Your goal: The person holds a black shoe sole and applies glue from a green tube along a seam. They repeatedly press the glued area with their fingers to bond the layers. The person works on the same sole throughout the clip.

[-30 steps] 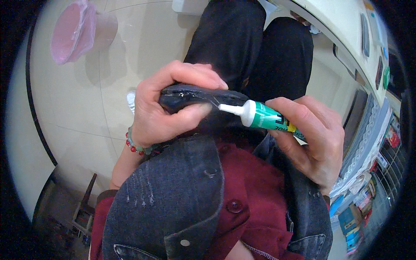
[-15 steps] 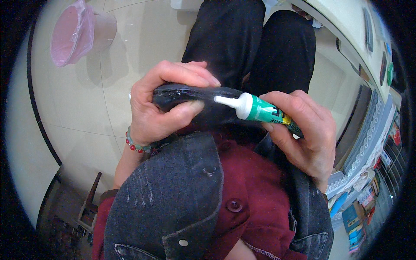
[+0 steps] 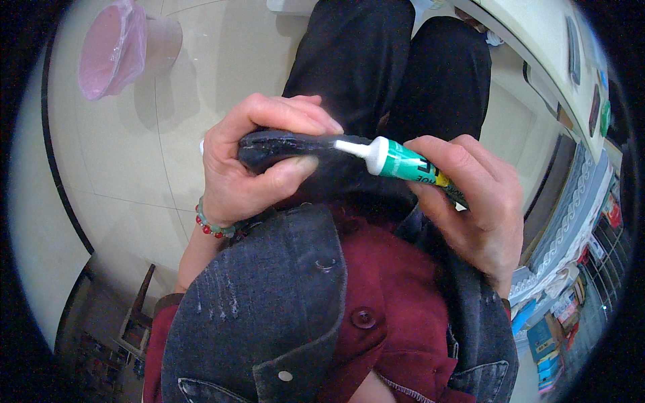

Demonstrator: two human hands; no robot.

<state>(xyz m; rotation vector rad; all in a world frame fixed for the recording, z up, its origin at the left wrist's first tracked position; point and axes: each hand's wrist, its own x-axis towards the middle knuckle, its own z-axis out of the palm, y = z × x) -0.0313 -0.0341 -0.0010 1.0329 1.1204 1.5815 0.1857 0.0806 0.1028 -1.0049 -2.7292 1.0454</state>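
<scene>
My left hand (image 3: 235,168) is closed round a long black item (image 3: 265,149), perhaps part of a shoe, with a glossy, wet-looking streak along its edge. My right hand (image 3: 477,201) grips a green, white and yellow tube (image 3: 402,162), held nearly level. The tube's long white nozzle (image 3: 351,146) points left and lies at the black item's edge, by my left fingertips; whether it touches cannot be told. Both hands are above my black-trousered legs (image 3: 437,74).
A pink lined bin (image 3: 161,47) stands on the tiled floor (image 3: 107,154) at upper left. A pale desk (image 3: 557,67) runs along the upper right. Piled papers and boxes (image 3: 551,336) lie at the right, beside a grid-like rack (image 3: 601,269). A wooden chair (image 3: 141,302) is at lower left.
Over the last second my right hand and the tube have moved up and slightly left, bringing the nozzle higher along the black item's edge. My left hand has shifted a little left.
</scene>
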